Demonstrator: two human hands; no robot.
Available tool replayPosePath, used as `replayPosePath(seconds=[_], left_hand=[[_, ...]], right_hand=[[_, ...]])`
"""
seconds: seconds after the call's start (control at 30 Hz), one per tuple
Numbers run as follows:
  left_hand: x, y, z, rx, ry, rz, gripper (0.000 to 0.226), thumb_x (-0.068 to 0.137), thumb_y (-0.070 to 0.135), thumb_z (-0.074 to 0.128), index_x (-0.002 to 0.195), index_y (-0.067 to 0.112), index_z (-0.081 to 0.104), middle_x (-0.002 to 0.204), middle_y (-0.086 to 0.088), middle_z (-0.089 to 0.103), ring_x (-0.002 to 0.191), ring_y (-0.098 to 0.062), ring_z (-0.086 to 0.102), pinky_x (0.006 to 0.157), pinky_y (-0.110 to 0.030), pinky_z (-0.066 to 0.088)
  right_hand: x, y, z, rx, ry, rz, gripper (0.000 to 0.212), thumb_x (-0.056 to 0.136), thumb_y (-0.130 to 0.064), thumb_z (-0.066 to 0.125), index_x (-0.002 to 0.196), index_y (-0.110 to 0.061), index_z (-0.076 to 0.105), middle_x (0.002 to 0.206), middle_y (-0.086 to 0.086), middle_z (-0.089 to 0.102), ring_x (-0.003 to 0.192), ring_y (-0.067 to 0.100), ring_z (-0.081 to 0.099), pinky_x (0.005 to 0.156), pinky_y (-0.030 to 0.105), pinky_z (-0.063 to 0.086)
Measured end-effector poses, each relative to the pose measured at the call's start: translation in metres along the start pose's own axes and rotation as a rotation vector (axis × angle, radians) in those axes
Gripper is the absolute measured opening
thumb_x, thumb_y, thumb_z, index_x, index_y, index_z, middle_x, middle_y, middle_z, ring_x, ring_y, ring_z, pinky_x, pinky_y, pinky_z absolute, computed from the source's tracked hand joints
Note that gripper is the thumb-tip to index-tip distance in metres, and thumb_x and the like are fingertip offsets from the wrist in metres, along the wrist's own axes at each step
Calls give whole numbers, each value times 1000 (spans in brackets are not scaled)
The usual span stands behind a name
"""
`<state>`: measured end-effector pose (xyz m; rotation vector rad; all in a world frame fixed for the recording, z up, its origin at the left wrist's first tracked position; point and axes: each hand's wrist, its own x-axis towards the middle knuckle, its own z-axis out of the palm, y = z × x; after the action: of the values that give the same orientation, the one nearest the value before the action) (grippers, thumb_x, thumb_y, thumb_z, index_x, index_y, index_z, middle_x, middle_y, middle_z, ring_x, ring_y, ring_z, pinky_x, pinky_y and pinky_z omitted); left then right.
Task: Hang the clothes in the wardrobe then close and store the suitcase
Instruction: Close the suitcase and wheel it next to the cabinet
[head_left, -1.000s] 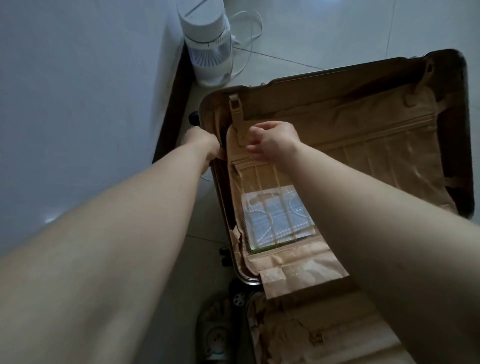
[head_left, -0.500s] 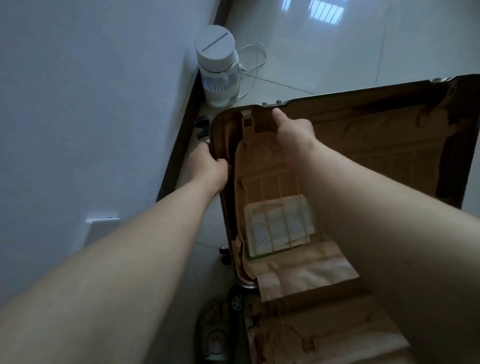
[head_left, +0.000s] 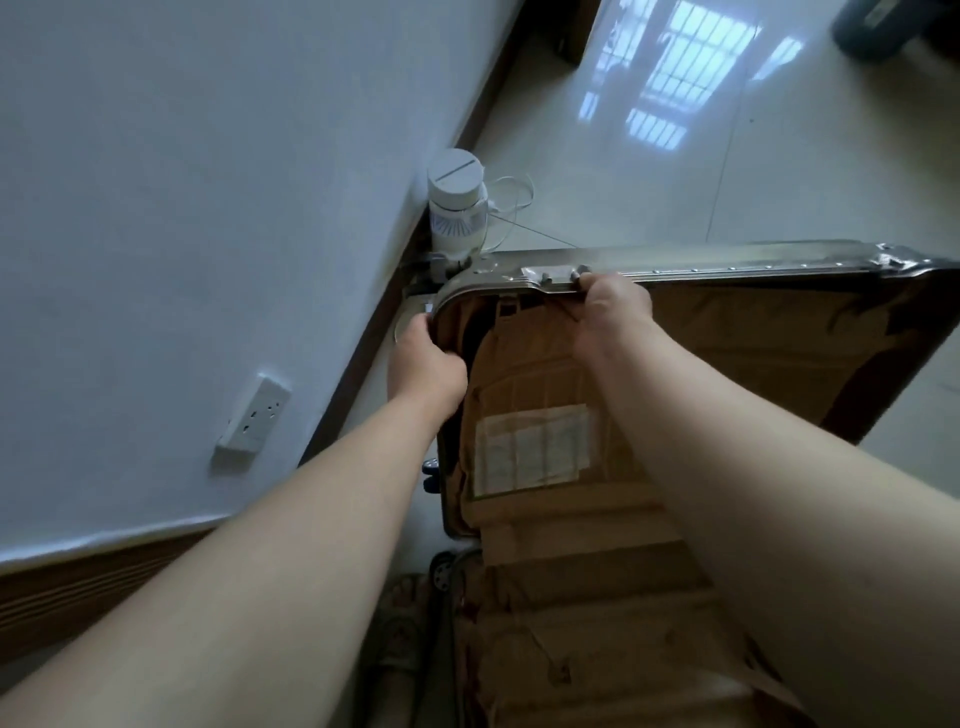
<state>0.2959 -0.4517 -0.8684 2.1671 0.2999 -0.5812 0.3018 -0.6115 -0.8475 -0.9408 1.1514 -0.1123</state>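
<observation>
Currently suitcase (head_left: 597, 649) lies open on floor (head_left: 675, 171) beside wall, lid (head_left: 753, 332) tilted up partway. Left grip (head_left: 426, 364) curls round lid's left corner edge; right grip (head_left: 613, 309) clamps metal top rim by latch. White cylindrical appliance (head_left: 457, 208) stands just behind.

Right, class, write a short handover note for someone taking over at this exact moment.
Left hand grips the corner rim of the lid; right hand grips its top edge beside the latch.
The lid stands raised and tilted over the base on the floor.
Done: no clothes show in lid or base.
Left: shut the lid, latch it, store it; the wardrobe is out of view.
</observation>
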Motion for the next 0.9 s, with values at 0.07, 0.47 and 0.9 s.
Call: replayPosePath(seconds=[0.07,0.47,0.9], left_hand=[[-28,9,-8,-66,7,9,56,88,5,43,141,22,41,134,-4,54,117,-24,54,98,-34,46],[-218,-7,-16,-252,64,28,73,93,52,47,152,17,21,157,-6,26,144,-25,26,115,-38,24],[-356,-87,5,-127,81,-35,81,88,46,60,150,19,15,154,-8,28,138,-29,35,109,-38,33]], right_hand=[[-26,-1,-13,-34,-9,24,7,91,-2,51,92,-4,58,99,12,60,86,25,61,86,39,56],[-183,46,-143,110,-243,76,15,99,-3,45,89,-1,56,87,14,64,77,24,65,76,38,55],[-285,128,-260,135,-205,212,14,98,-3,44,102,0,57,93,16,64,80,26,66,85,39,53]])
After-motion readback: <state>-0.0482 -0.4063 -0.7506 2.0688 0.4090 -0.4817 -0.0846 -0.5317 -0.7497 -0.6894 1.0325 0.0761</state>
